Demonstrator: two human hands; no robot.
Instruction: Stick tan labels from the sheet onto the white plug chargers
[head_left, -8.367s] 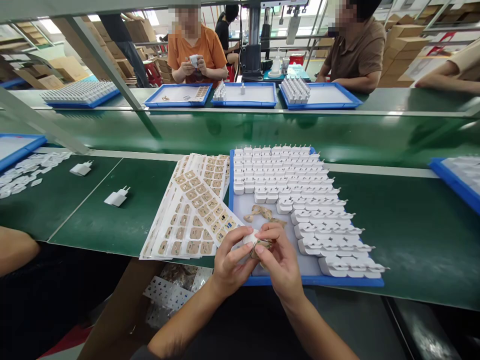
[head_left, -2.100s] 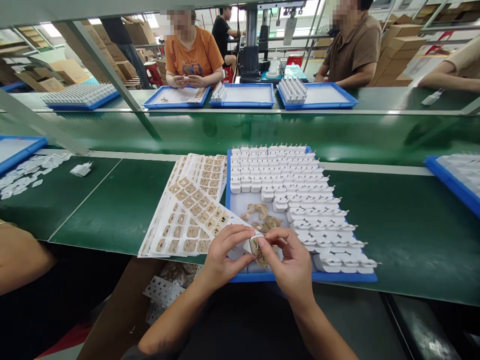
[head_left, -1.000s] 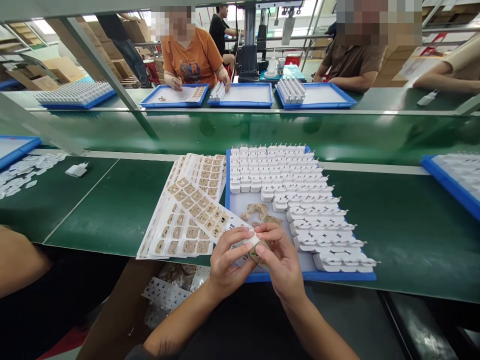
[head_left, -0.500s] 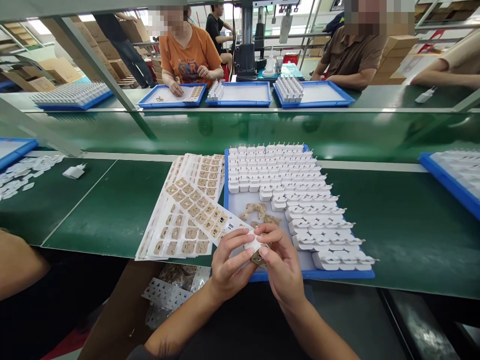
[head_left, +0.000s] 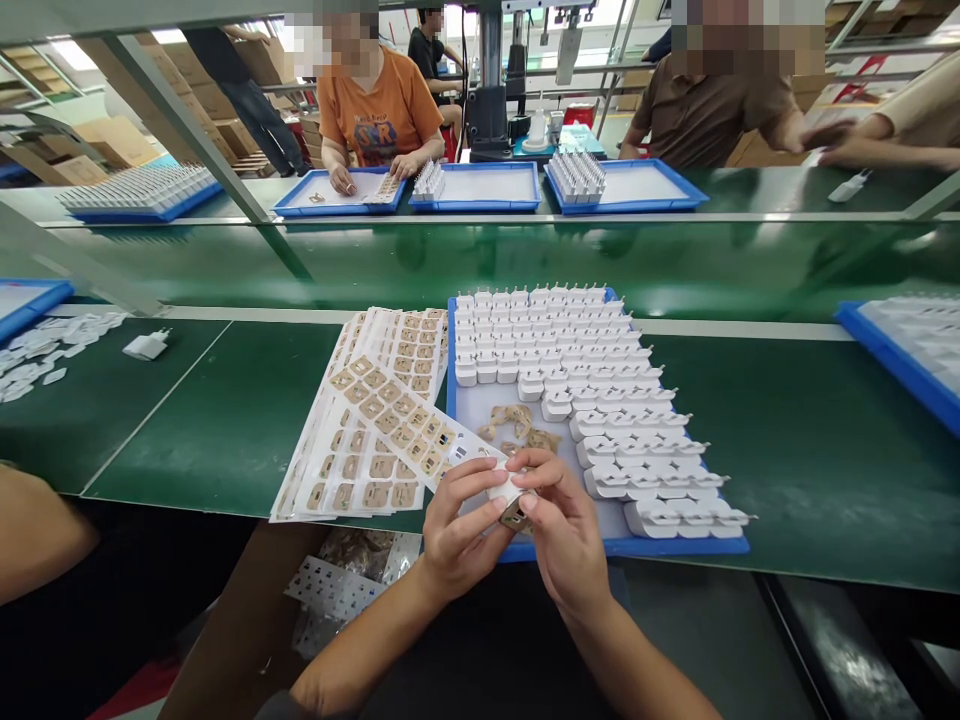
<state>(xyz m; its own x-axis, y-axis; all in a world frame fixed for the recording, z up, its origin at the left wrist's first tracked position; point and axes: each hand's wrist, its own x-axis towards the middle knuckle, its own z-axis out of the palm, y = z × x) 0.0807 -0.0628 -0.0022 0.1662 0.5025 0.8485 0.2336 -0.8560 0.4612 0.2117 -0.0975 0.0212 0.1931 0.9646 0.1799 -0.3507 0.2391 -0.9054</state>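
Between both hands, over the near edge of the blue tray [head_left: 720, 548], is a white plug charger [head_left: 504, 490]. My left hand [head_left: 465, 520] grips it from the left with the fingers closed round it. From the other side, my right hand [head_left: 566, 525] pinches it, the thumb on its end face where a brown adhesive sticker [head_left: 516, 513] shows. Fingers hide much of the charger. A sheet of brown stickers [head_left: 401, 420] runs from the paper stack to just behind my left hand. Crumpled brown backing scraps [head_left: 517, 422] lie in the tray beyond my fingers.
Rows of white chargers [head_left: 600, 400] fill the tray's back and right. Stacked sticker sheets [head_left: 330, 490] lie to its left. A lone charger [head_left: 146, 345] and loose white pieces [head_left: 45, 350] are further left. Across the line, co-workers sit behind blue trays [head_left: 480, 205].
My hands and the charger stay almost still. Across the line, the person in brown has stretched an arm to the right, meeting another person's hand; the person in orange has lowered a hand to the sheet.
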